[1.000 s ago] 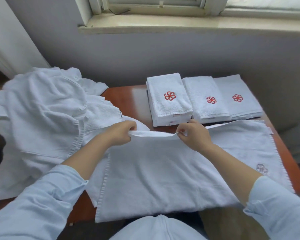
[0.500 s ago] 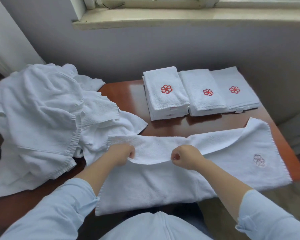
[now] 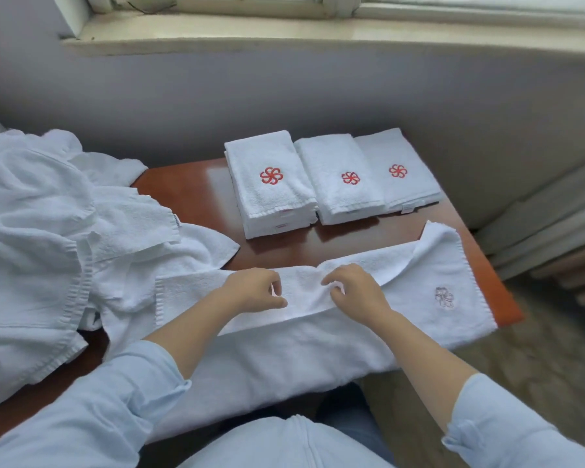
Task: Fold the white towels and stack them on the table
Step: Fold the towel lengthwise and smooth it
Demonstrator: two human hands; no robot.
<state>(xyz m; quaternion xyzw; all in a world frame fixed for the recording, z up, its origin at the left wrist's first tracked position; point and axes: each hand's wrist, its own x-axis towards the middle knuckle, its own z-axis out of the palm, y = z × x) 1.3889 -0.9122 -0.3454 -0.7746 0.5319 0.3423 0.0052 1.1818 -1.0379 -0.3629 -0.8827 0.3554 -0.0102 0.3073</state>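
Left hand [image 3: 255,292] and right hand [image 3: 355,293] pinch the turned-over edge of a white towel [image 3: 284,356] spread along the near side of the table [image 3: 190,187]; a neat fold needs that edge laid straight to the right end

Three stacks of folded towels sit in a row along the far side of the surface [image 3: 190,194], touching one another: left stack [image 3: 271,197], middle stack [image 3: 341,197] and right stack [image 3: 402,187]. In front of them a half-folded towel [image 3: 284,359] lies lengthwise along the near edge, with its left end meeting a heap of unfolded towels [image 3: 41,238] that covers the left side. The left grip [image 3: 254,292] and right grip [image 3: 355,292] rest side by side on its folded-over strip. A windowsill [image 3: 284,35] runs behind, above the surface.
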